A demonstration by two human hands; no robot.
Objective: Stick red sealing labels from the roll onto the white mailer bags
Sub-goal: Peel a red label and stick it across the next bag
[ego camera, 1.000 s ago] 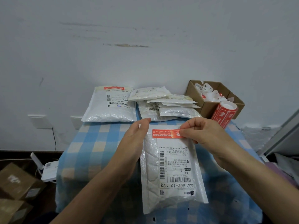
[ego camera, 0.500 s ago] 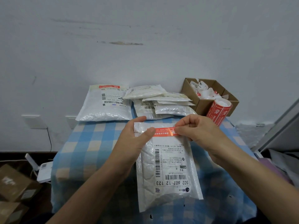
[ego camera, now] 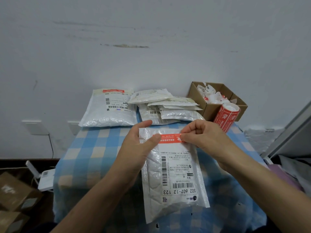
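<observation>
A home parcel-packing corner: mailer bags [ego camera: 109,110] on a checked tablecloth [ego camera: 94,148], cardboard boxes [ego camera: 15,194] beside.

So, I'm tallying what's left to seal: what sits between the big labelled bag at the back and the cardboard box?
A loose pile of white mailer bags lies between the labelled bag and the cardboard box, in the head view.

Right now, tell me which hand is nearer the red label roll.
Right. The right hand, pinching the red label, is just left of the label roll, not touching; the left hand grips the mailer bag farther left.
</observation>
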